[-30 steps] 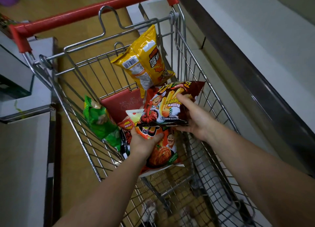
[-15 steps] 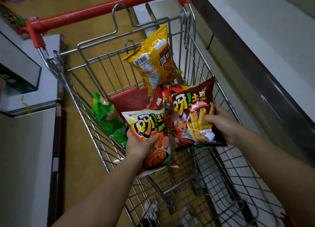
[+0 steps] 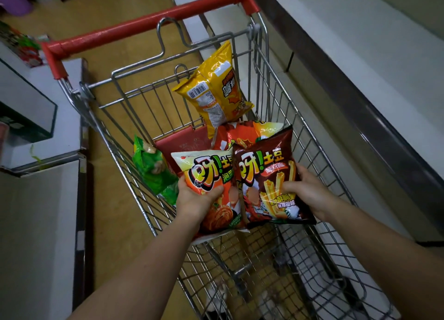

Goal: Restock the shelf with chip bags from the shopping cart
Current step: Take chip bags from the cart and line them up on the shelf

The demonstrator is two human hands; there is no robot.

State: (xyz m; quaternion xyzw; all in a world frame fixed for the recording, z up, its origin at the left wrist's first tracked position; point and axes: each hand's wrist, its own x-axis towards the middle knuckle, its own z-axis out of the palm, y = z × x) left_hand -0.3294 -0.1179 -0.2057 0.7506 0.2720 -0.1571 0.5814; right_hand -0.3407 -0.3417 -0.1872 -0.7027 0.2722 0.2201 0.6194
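A wire shopping cart (image 3: pixel 319 165) with a red handle fills the middle of the head view. My left hand (image 3: pixel 194 199) grips an orange-and-white chip bag (image 3: pixel 206 168) by its lower left side. My right hand (image 3: pixel 305 190) grips a dark brown chip bag (image 3: pixel 266 165) by its right edge. Both bags are upright, side by side, lifted above the cart's basket. A yellow bag (image 3: pixel 213 89) leans against the cart's far end. A green bag (image 3: pixel 153 168) lies at the left wall, and an orange-red bag (image 3: pixel 240 134) shows behind the held ones.
A white shelf surface (image 3: pixel 40 199) with a dark edge runs along the left. A long white shelf or counter (image 3: pixel 360 67) with a dark metal rim lies on the right. A red seat flap (image 3: pixel 187 141) sits in the cart. The floor is tan.
Both hands have lifted their bags higher and turned them upright. The brown bag, flat and tilted a second ago, now faces me beside the orange-and-white one. The cart sits further right in view.
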